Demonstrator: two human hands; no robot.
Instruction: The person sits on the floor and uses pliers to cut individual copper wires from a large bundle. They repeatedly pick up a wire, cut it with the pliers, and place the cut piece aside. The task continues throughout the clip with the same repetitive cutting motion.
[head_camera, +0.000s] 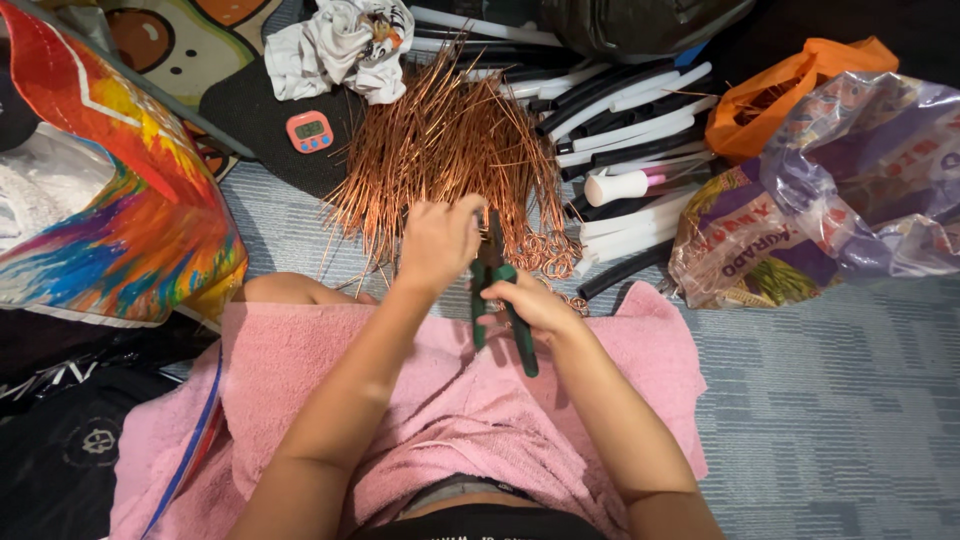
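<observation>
The left hand (438, 243) is curled with its back to the camera, so its fingers and whatever they pinch are hidden. The nose of the green-handled pliers (497, 300) disappears behind that hand, and whether it is closed on a wire cannot be told. The right hand (533, 303) covers part of the handles. At 9 o'clock the colourful bag (120, 200) is cut by the edge; at 3 o'clock the crinkled plastic bag (850, 190) is too. Single strands in the copper wire pile (450, 150) blur together

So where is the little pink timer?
In the head view, the pink timer lies upper left of the hands, on a dark mat, between the crumpled white cloth and the pile of copper wires.
</observation>
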